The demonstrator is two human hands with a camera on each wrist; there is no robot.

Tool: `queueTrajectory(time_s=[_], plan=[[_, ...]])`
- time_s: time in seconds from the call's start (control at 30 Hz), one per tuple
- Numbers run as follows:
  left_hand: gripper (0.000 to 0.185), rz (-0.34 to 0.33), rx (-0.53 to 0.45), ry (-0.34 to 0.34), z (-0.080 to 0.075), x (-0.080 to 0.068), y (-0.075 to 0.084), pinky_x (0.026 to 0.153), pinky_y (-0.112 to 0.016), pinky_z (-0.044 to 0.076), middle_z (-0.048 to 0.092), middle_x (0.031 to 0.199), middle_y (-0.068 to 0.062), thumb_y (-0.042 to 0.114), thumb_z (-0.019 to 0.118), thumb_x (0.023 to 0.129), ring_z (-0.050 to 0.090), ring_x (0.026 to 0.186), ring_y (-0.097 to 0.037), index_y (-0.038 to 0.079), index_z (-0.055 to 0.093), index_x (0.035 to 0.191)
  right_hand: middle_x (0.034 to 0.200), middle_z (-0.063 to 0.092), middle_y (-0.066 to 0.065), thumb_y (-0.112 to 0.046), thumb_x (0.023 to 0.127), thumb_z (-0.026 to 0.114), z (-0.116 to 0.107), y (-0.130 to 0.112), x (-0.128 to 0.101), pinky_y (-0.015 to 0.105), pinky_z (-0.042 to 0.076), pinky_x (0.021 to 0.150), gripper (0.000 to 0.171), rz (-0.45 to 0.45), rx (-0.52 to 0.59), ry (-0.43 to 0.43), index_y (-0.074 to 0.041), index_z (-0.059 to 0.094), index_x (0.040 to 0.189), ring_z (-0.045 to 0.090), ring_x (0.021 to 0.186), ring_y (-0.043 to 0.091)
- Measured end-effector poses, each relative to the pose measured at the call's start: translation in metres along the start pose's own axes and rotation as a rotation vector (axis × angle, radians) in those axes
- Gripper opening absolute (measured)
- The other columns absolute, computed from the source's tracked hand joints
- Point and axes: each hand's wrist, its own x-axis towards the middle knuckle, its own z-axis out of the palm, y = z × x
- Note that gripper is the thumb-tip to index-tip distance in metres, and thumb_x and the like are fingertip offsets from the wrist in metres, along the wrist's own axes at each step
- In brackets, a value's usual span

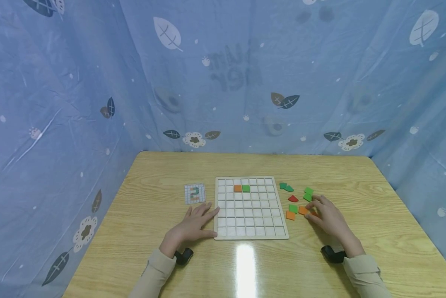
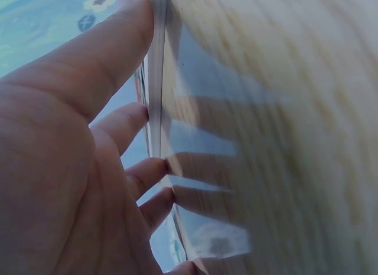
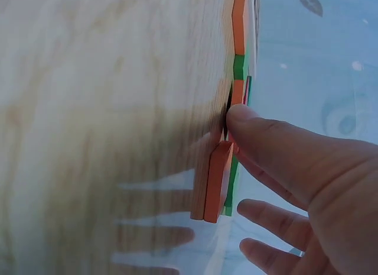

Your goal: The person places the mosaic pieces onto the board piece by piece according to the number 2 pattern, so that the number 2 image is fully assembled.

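Your right grip, head view: thumb and forefinger at a loose orange tile, right of the board; cannot tell whether clamped. Your left grip: fingers apart, touching the board's left edge. Set orange and green squares side by side, board's second row from top. Picture card on desk, near your left fingertips. Left wrist view: your thumb and fingers spread along the board's edge. Right wrist view: your thumb tip at the tiles, forefinger partly hidden.
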Motion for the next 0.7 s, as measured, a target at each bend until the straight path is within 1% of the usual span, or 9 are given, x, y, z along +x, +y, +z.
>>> queueTrajectory(time_s=[0.23, 0.43, 0.7], plan=[[0.075, 0.004, -0.008, 0.001, 0.0004, 0.0002, -0.0014, 0.111, -0.06, 0.0, 0.016, 0.154, -0.015, 0.05, 0.057, 0.086, 0.008, 0.142, -0.035, 0.022, 0.025, 0.148, 0.125, 0.048, 0.032, -0.016, 0.08, 0.072, 0.0003, 0.0003, 0.0005, 0.068, 0.034, 0.091, 0.021, -0.015, -0.001, 0.023, -0.004, 0.066, 0.095, 0.034, 0.12, 0.056], [0.075, 0.006, -0.006, 0.0, 0.0, 0.0, -0.0012, 0.111, -0.06, 0.0, 0.016, 0.154, -0.015, 0.05, 0.057, 0.086, 0.008, 0.142, -0.035, 0.022, 0.025, 0.148, 0.126, 0.047, 0.033, -0.014, 0.08, 0.072, 0.0005, 0.0, 0.0009, 0.067, 0.033, 0.093, 0.021, -0.014, 0.002, 0.019, -0.002, 0.065, 0.096, 0.034, 0.121, 0.056], [0.075, 0.003, -0.001, 0.0, 0.0007, 0.0005, -0.002, 0.111, -0.06, 0.0, 0.016, 0.154, -0.014, 0.051, 0.057, 0.086, 0.008, 0.142, -0.035, 0.022, 0.025, 0.148, 0.128, 0.046, 0.032, -0.015, 0.081, 0.071, 0.0006, -0.0011, 0.0016, 0.067, 0.033, 0.093, 0.021, -0.01, 0.008, 0.006, -0.004, 0.065, 0.097, 0.033, 0.122, 0.055]])
